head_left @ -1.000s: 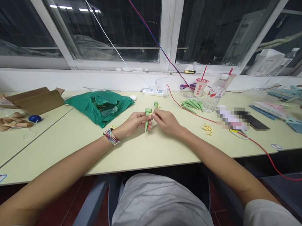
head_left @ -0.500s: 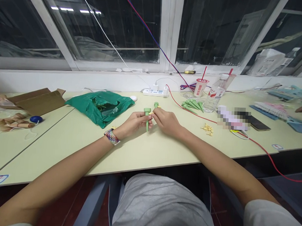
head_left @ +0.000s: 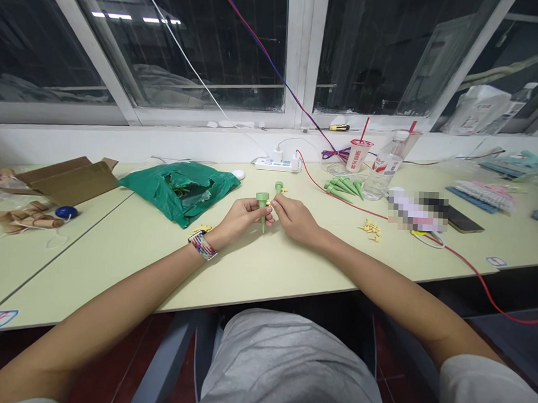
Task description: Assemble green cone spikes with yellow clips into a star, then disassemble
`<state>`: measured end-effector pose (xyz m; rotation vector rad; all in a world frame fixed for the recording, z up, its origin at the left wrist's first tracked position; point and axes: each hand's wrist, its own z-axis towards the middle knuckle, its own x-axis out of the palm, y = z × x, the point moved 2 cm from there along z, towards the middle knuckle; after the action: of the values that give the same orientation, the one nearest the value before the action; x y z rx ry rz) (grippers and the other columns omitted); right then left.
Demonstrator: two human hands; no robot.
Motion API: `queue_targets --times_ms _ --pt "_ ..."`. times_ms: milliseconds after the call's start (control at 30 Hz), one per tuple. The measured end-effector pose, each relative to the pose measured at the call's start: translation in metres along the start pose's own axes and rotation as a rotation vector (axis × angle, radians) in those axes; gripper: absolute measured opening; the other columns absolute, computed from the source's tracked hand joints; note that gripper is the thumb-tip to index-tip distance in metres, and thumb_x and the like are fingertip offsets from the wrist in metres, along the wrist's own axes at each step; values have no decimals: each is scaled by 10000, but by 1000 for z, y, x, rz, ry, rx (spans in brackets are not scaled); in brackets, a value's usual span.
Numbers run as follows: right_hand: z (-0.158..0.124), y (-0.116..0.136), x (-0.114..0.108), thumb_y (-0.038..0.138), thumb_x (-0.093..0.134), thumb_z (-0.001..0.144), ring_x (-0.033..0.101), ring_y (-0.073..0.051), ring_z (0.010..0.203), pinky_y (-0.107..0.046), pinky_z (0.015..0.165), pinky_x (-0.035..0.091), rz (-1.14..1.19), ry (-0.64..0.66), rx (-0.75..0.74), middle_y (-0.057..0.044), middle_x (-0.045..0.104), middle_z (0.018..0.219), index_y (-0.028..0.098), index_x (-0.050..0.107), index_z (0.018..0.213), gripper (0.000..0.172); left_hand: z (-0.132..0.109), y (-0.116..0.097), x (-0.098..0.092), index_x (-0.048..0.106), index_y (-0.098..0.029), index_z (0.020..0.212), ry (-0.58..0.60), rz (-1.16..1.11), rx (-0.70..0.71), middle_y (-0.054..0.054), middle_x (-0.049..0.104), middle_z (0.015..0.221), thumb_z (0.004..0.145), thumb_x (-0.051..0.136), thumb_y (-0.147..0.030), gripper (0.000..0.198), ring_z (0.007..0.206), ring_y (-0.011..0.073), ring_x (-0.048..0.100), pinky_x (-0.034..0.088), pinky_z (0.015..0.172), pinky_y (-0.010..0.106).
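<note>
Pale desk under dark windows, left hand gripping a green spike, right hand pinching a small green part

A green plastic spike stands nearly upright in the left hand, point down and wide cap on top. Just beside it, the right hand pinches a shorter green piece (a small yellow bit shows near it, too small to make out). Off to the right, more green spikes lie bunched together, and loose yellow pieces lie scattered.
</note>
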<state>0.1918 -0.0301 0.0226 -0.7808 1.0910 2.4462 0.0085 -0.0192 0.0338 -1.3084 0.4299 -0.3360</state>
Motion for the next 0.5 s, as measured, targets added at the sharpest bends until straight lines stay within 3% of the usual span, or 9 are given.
queue_targets --times_ms 200,333,400,500 --pt "-1 4 -8 375 447 1099 613 -203 797 -316 724 386 -109 -34 -64 -54 716 982 235 581 1040 203 4 6 -3 791 -136 893 30 -123 -54 81 742 868 811 911 -438 335 783 179 694 576 794 333" --pt "5 -7 -12 370 486 1076 604 -187 793 -312 746 410 -51 -63 -92 -55 709 987 224 626 998 218 6 9 -6 785 -129 917 -7 -80 -65 103 760 909 849 867 -505 391 813 193 720 594 814 337" --pt "10 -23 -14 390 513 1058 604 -182 763 -308 740 424 24 -107 -35 -41 704 930 223 635 967 226 7 10 -10 779 -129 962 -89 -34 -57 116 773 952 844 851 -546 439 852 212 741 612 845 355" --pt "17 -57 -19 412 534 1025 601 -163 646 -296 674 437 178 -167 165 -14 699 860 219 625 951 226 9 11 -17 750 -136 1025 -209 19 -25 125 778 1034 812 854 -560 485 897 237 770 632 873 390"
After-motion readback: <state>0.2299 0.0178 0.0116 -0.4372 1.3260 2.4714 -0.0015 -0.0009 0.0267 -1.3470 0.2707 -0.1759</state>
